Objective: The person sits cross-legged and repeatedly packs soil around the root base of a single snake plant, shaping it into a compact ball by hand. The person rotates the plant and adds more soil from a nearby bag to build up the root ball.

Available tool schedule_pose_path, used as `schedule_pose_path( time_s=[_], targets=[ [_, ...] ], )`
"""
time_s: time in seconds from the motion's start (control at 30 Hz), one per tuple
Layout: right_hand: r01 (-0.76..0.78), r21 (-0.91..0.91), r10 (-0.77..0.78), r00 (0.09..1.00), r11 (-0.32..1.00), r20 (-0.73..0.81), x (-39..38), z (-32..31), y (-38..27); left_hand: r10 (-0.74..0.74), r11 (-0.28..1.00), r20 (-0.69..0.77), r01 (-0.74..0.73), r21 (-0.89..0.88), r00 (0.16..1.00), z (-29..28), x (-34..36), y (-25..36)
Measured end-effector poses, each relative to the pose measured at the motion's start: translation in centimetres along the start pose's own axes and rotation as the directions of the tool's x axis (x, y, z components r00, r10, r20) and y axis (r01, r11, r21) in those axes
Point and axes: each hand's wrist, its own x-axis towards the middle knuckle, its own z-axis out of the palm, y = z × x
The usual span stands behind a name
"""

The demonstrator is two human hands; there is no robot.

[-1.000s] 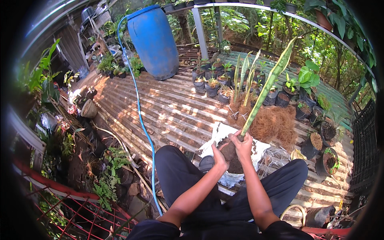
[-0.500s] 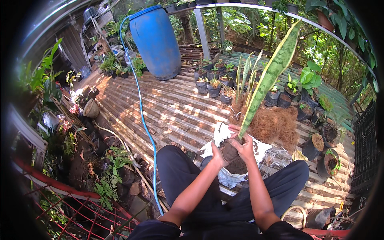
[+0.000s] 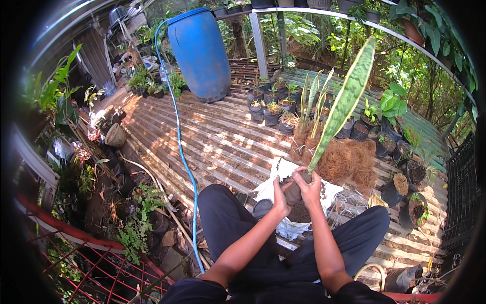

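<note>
Between my hands is a clump of dark soil (image 3: 293, 193) with one tall snake plant leaf (image 3: 346, 96) rising from its top. The leaf is mottled green with yellow edges and leans up to the right. My left hand (image 3: 281, 198) cups the clump's left side. On the other side my right hand (image 3: 308, 188) closes round it near the leaf's base. Directly below, a white sack (image 3: 330, 194) holds loose dark soil (image 3: 299, 212). A black plastic pot (image 3: 262, 207) sits by the sack's left edge, next to my knee.
Brown coconut fibre (image 3: 349, 161) lies beyond the sack, near more snake plants (image 3: 314, 99). Potted plants in black bags (image 3: 272, 114) line the corrugated sheeting (image 3: 223, 137). A blue hose (image 3: 186, 162) runs past my left knee from a blue barrel (image 3: 200, 55). Clear plastic (image 3: 349, 205) lies right.
The leaf's tip has dropped slightly and shifted left as both hands turned the soil clump a little. More of the black pot shows beside the sack.
</note>
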Motion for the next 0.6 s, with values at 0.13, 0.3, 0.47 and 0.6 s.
schedule_pose_path(
  time_s=[0.13,0.3,0.47,0.6],
  targets=[
    [0.057,0.028,-0.059,0.996,0.998,0.066,-0.2,0.5,-0.2,-0.066,0.995,-0.053,0.062,-0.072,0.996,-0.5,0.3,-0.2],
    [-0.216,-0.057,0.206,0.967,0.975,-0.15,-0.5,1.0,0.6,-0.069,0.993,-0.153,0.053,-0.107,0.986,-0.8,0.7,-0.5],
    [-0.216,0.008,0.215,0.974,0.976,0.068,0.1,0.1,0.0,-0.238,0.97,-0.083,0.233,-0.062,0.968,-0.4,0.3,0.4],
    [-0.039,0.179,-0.026,0.938,0.983,0.344,0.6,-1.1,-1.0,-0.334,0.935,0.113,0.344,-0.085,0.936,-0.7,0.2,1.2]
  ],
)
